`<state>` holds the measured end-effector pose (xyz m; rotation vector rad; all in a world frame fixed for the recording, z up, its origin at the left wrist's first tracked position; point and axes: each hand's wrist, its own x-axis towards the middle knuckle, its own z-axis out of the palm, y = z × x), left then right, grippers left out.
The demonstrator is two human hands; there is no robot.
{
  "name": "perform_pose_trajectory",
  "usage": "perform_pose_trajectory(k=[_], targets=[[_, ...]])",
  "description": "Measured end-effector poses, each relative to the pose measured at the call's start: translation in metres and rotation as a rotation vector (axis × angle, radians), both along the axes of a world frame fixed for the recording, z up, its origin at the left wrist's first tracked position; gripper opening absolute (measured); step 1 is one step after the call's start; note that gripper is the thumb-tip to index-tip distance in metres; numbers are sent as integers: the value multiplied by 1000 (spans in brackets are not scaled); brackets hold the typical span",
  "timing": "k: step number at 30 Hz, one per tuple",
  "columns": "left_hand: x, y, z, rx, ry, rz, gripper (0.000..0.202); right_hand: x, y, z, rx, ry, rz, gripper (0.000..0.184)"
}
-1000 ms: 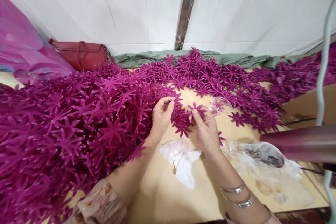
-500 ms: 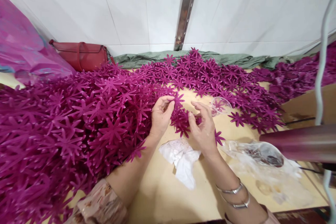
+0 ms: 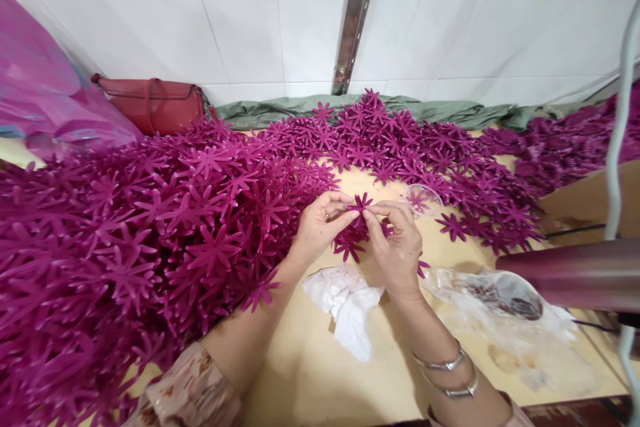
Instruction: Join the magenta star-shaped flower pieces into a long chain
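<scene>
Between my two hands is a magenta artificial flower piece [image 3: 363,203] with narrow finger-like petals. My left hand [image 3: 320,227] pinches its left side between thumb and fingers. From the right, my right hand [image 3: 397,240] pinches the same piece with thumb and forefinger. Below and behind the hands lies a small bunch of matching flower pieces [image 3: 347,247], partly hidden by them. A large heap of such flower pieces [image 3: 200,213] spreads beside my left arm. Just beyond my right hand stands a clear round dish [image 3: 435,199] with magenta showing in it.
A crumpled white tissue [image 3: 345,310] lies between my forearms. Right of my right arm are a clear plastic bag [image 3: 530,347] and a shiny magenta cylinder [image 3: 575,273]. A pale upright cord [image 3: 613,167] stands there too. At the back sits a red handbag [image 3: 153,107] by the tiled wall [image 3: 240,20].
My hands have come together. The flower piece that my left hand held has moved right, and my right thumb and forefinger, apart before, now close on it.
</scene>
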<state>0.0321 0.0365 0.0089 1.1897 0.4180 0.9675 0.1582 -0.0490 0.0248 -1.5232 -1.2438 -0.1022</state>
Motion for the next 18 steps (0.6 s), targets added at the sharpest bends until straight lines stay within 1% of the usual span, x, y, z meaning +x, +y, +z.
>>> perform_pose_trajectory(k=[6,9,13,15,18], targets=[[1,0,-1,3,15,31,32,2,0,-1,-87,105,87,9],[1,-1,-1,19,30,34,31,0,-1,-1,-87,98,79,8],[1,-2,0,8,46,42,28,-2,-2,0,-110,102,56,12],[1,-2,2,-4,53,65,26,-1,-2,-1,-133,194,65,14],[0,0,5,-17,75,88,23,1,-1,-3,-165,464,160,20]])
